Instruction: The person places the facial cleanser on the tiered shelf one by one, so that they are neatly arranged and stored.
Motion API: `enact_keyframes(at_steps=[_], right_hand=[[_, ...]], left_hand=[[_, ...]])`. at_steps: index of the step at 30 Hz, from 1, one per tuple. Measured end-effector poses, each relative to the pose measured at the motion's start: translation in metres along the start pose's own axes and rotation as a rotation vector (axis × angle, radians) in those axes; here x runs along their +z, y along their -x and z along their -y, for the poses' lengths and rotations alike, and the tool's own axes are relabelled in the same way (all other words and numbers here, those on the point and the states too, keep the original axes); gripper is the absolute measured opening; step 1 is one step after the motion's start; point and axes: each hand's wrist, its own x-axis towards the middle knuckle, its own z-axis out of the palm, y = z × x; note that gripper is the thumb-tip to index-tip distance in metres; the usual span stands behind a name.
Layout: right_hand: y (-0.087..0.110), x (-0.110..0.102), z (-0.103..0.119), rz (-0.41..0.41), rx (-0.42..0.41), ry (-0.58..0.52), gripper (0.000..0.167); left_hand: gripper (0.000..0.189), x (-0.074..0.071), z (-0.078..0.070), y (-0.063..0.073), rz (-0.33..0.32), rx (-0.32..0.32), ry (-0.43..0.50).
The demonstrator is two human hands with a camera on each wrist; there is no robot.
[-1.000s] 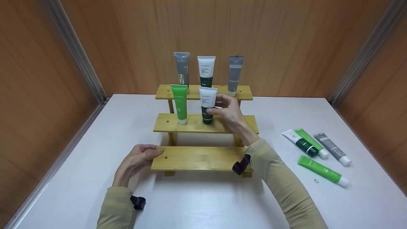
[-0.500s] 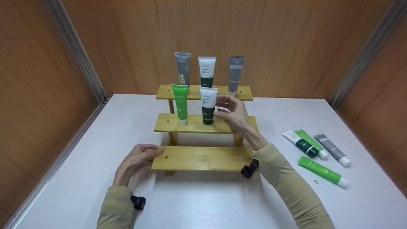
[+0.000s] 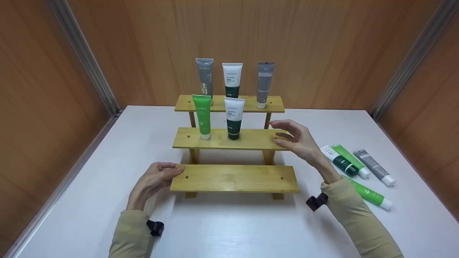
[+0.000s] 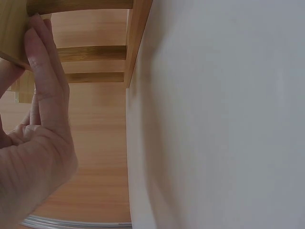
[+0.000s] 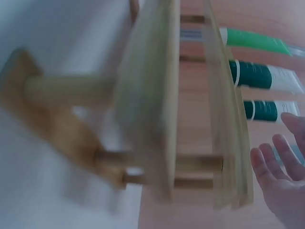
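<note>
A three-tier wooden display stand (image 3: 233, 179) stands on the white table. My left hand (image 3: 153, 181) pinches the left end of its lowest shelf, thumb on top and fingers beneath, as the left wrist view also shows. On the middle shelf, a green squeeze tube (image 3: 203, 116) and a white-and-dark-green squeeze tube (image 3: 234, 118) stand upright on their caps. My right hand (image 3: 299, 141), fingers loosely bent and holding nothing, hovers by the right end of that shelf. Up on the top shelf are a grey-blue tube (image 3: 204, 77), another white-and-green tube (image 3: 232, 79) and a grey tube (image 3: 264, 84).
Several tubes lie on the table at right: a white-and-green one (image 3: 342, 163), a green one (image 3: 353, 163), a grey one (image 3: 374, 167) and another green one (image 3: 369, 193), partly behind the right arm. Wooden panels (image 3: 251, 32) enclose the table's back and sides.
My right hand has let go of the white-and-green tube on the middle shelf and moved right and toward me. That tube stays upright. My left hand keeps its place.
</note>
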Motion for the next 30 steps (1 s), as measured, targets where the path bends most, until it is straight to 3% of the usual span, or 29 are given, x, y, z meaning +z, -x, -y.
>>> enact_keyframes(at_steps=[9,19,25,30], right_hand=[[0.038,-0.051,-0.032,-0.053,-0.007,0.161,0.044],[0.079,-0.108,-0.067,-0.182,0.079,0.360,0.041],[0.094,-0.126,-0.082,-0.197,0.130,0.440,0.038],[0.098,-0.132,-0.086,-0.154,0.223,0.549,0.039]], left_hand=[[0.055,0.001,-0.002,0.000,-0.014,-0.009,0.020],[0.053,0.001,-0.003,0.001,-0.021,-0.006,0.012],[0.052,0.002,-0.002,0.000,-0.040,-0.022,-0.007],[0.052,0.003,0.000,-0.001,-0.042,-0.026,0.001]])
